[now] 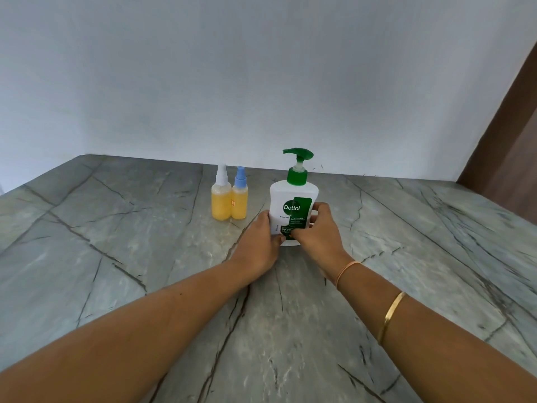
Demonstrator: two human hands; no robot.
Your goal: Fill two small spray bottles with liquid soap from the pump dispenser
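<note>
Left grip [266,231] and right grip [318,228] are clasping the pump dispenser [293,199], upright on the worktop [116,228]. Near it, the white-capped spray bottle [221,199] and blue-capped spray bottle [240,200] are standing touching, capped, yellow-filled; filling is looking done to me.

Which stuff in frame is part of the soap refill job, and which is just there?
Job: pump dispenser, gripped by left hand and right hand; white-capped spray bottle and blue-capped spray bottle, both capped, yellow liquid inside.

Just there: stone counter, wall, brown panel at right, bangles on the right wrist.
</note>
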